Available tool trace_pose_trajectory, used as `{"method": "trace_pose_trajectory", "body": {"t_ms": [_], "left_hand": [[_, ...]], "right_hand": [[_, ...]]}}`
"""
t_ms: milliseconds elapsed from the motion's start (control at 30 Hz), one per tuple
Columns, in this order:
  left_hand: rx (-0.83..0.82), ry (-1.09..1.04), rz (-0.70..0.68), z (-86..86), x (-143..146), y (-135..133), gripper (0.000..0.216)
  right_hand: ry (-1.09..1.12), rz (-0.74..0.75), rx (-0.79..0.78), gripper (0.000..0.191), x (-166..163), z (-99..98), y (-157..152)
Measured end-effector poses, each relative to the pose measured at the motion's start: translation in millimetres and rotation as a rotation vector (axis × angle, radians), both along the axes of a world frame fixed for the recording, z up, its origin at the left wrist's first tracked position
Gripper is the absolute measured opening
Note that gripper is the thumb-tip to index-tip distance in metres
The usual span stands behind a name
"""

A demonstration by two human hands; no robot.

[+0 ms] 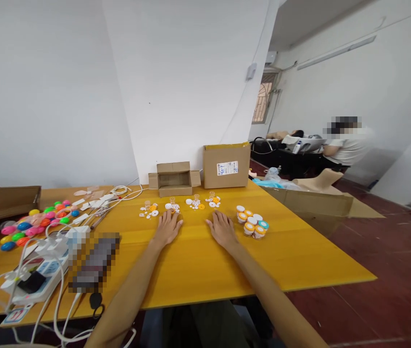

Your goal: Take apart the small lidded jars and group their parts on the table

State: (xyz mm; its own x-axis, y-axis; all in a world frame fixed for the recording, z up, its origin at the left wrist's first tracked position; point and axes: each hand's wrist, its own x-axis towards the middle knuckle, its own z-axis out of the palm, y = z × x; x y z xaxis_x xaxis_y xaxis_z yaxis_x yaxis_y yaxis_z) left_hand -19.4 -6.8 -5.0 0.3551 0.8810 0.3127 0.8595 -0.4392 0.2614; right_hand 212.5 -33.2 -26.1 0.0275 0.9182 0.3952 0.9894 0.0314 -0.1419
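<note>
My left hand (168, 229) lies palm down on the yellow table (198, 266), its fingers stretched forward and apart. Its fingertips reach a small group of white discs (168, 206) and other little parts beside a clear cup (172, 200). Flat on the table, with fingers spread, rests my right hand (222, 228); it holds nothing. Just beyond it are orange rings (216, 199) and another clear cup (211, 195). Between and left of the hands sit similar groups, with white discs (189, 201) and dotted pieces. Right of my right hand stand several small round containers (252, 221) with white, orange and blue tops.
An open small carton (174, 186) and a taller closed box (226, 169) stand at the back. Colourful balls (31, 226), a power strip (51, 266) with cables and a blurred phone (94, 262) lie left. A person (350, 145) sits far right, beyond a large carton (299, 205).
</note>
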Motion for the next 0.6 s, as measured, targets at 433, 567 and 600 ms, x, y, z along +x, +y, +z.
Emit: {"method": "trace_pose_trajectory", "body": {"t_ms": [433,567,600], "left_hand": [[0.005,0.021,0.004,-0.3,0,3,0.036],[-0.001,0.035,0.023,0.3,1,2,0.037],[0.0,0.034,0.027,0.1,1,2,0.037]], "right_hand": [[-0.149,0.005,0.139,0.041,26,32.3,-21],[-0.127,-0.177,0.117,0.045,51,46.3,-10],[-0.121,-0.199,0.089,0.045,55,46.3,-8]]}}
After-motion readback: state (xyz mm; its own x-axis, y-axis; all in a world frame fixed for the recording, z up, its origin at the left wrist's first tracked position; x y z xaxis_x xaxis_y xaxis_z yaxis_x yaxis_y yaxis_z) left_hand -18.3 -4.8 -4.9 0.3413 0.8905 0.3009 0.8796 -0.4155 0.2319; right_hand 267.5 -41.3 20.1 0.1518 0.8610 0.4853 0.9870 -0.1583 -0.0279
